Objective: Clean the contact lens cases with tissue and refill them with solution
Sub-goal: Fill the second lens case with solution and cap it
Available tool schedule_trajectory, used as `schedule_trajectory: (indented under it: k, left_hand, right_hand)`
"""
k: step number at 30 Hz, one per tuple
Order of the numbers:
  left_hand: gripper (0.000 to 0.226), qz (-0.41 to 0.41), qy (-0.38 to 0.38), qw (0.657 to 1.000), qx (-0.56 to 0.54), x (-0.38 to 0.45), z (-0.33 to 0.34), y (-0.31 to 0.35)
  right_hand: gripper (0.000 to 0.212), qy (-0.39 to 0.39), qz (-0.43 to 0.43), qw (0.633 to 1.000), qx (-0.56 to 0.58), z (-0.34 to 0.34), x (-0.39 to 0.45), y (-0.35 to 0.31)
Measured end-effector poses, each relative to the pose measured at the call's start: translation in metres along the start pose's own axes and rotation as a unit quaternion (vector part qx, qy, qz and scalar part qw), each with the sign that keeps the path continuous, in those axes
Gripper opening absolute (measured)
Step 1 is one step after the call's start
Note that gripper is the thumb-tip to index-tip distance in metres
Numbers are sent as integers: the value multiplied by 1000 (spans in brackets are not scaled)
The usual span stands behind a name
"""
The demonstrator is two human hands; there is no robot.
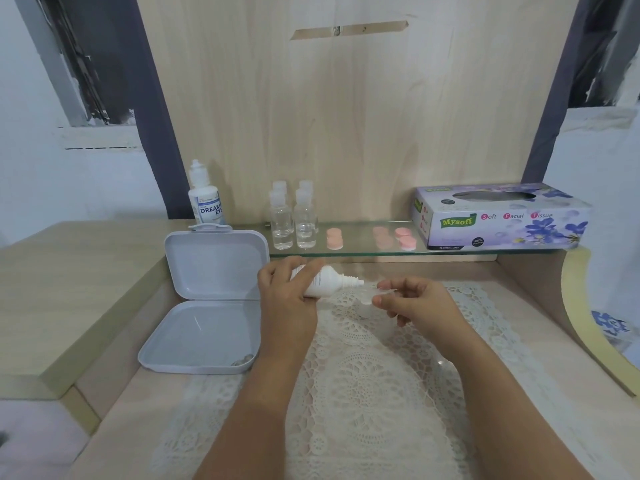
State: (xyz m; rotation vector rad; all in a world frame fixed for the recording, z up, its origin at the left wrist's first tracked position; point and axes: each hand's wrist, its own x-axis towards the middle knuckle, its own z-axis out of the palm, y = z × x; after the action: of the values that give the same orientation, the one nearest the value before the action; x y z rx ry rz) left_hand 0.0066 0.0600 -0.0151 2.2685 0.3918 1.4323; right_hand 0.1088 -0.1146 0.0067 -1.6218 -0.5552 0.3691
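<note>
Refill step underway, by the look of it. Left hand has its grip wrapped round a white solution bottle, tipped on its side w/ the nozzle aimed right at a clear lens case. Right hand pinches that case between thumb and fingertips, held just above the lace mat on the bench. Nozzle tip sits just beside the case; can't tell if any liquid is coming out.

No tissue in either hand, so wiping for this case is probably done. That's a guess.

Still to go, prob.: the pink caps wait on the glass shelf, well apart from the hands, so capping isn't done. Open white box at left holds something small and clear in its front corner, maybe more cases, too small to tell. Tissue box on the shelf at right, second solution bottle upright at left, four small clear bottles between.
</note>
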Motion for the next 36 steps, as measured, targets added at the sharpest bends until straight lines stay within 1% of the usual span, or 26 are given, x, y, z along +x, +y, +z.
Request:
schedule_trajectory:
  k: [4, 7, 10, 12, 14, 17, 18, 19, 21, 22, 24, 26, 28, 29, 31, 33, 34, 36]
  left_hand:
    - [59, 0, 2, 1000, -9, 0, -2, 0]
    - [62, -25, -4, 999, -24, 3, -3, 3]
    - [66, -76, -46, 994, -71, 6, -4, 8]
    - [68, -154, -81, 972, -160, 8, -7, 15]
    - [65, -218, -98, 933, -267, 9, -9, 19]
    - [57, -269, -109, 889, -355, 9, -11, 21]
    - [54, -290, -114, 867, -389, 9, -11, 22]
    - [54, -316, -118, 836, -433, 9, -11, 24]
    - [52, -370, -122, 754, -528, 9, -11, 26]
    - [48, -393, -125, 721, -557, 9, -11, 27]
    - [34, -425, -125, 681, -584, 9, -11, 27]
    - [25, -447, -106, 641, -615, 9, -11, 24]
    - [22, -467, -90, 593, -650, 9, -10, 21]
    - [23, -476, -82, 572, -663, 9, -10, 20]
    - [28, -488, -67, 533, -688, 10, -11, 21]
    - [22, -486, -47, 504, -713, 10, -12, 23]
    - [18, -484, -35, 493, -722, 10, -13, 24]
    - [20, -483, -16, 484, -730, 11, -13, 24]
  right_hand:
    - [24, 2, 2, 1000, -5, 0, 0, 1]
    - [23, 4, 0, 1000, -6, 0, 1, 0]
    - [23, 5, -3, 1000, -2, 0, 0, 1]
    - [23, 7, -4, 1000, -1, -1, 1, 1]
    - [23, 13, -4, 1000, -5, -2, 1, 1]
    - [22, 23, -6, 1000, -1, -3, 3, 2]
    - [21, 24, -7, 1000, 2, -3, 3, 2]
    - [21, 26, -9, 1000, 4, -3, 3, 2]
    - [20, 28, -11, 1000, 7, -4, 3, 2]
    - [20, 29, -11, 999, 9, -4, 3, 2]
    - [20, 32, -14, 999, 7, -4, 3, 2]
    - [21, 34, -15, 999, 4, -3, 3, 1]
    - [21, 33, -15, 999, 5, -3, 4, 1]
    - [21, 33, -16, 999, 4, -3, 4, 2]
    - [21, 33, -17, 999, 1, -3, 4, 2]
    - [21, 32, -17, 999, 1, -3, 3, 1]
    - [21, 31, -17, 999, 1, -3, 3, 1]
    - [21, 30, -17, 999, 2, -3, 3, 1]
